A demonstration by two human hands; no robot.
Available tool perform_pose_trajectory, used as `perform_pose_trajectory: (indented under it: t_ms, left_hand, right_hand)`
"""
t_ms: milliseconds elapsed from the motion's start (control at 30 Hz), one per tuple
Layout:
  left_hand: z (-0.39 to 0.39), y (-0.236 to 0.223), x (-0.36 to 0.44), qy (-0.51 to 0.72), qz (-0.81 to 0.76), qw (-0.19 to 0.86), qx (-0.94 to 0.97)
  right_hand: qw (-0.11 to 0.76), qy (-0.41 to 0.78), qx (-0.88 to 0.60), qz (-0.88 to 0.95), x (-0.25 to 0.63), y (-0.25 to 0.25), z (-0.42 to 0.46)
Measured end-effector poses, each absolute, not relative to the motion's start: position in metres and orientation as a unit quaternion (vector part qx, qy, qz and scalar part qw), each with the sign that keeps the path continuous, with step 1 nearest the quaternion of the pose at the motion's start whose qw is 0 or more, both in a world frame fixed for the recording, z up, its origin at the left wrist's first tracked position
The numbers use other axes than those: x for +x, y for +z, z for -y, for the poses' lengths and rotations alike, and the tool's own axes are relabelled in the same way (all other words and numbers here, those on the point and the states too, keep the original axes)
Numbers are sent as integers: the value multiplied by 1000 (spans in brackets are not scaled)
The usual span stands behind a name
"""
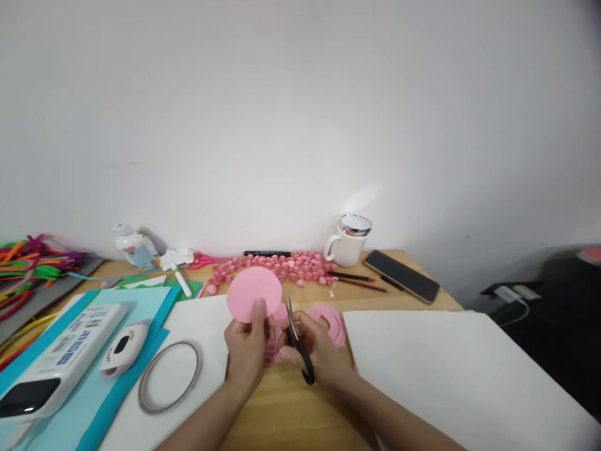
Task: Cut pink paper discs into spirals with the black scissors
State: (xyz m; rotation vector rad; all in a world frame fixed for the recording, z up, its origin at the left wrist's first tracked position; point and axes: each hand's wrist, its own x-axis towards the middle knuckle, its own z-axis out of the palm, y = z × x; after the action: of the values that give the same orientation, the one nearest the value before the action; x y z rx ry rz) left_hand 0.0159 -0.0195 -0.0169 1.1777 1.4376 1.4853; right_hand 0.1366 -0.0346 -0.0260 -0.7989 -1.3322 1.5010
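A round pink paper disc [254,289] is pinched between the thumb and fingers of my left hand [248,351], held up above the table. My right hand [315,347] is closed around a pair of scissors [305,360] with black handles, blades pointing up beside the disc. The blades look apart from the paper. More pink paper pieces [275,346] lie behind and below my hands, partly hidden. To the right of my right hand is a pink paper spiral [335,326] on the table.
Many small pink rolled paper flowers [282,268] lie along the back, beside a white mug [350,241], pencils [359,283] and a phone [402,275]. At left are a tape roll [169,377], a white power bank [66,357], a small white device [124,351], a bottle [136,247] and colourful pipe cleaners [35,266].
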Motion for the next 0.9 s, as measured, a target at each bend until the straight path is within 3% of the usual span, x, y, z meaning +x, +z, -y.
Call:
perform_pose_trajectory:
  t_ms: [900]
  left_hand:
    - [24,-14,18,545,-628,330,446]
  right_hand:
    - [463,636,-316,530,137,-29,33]
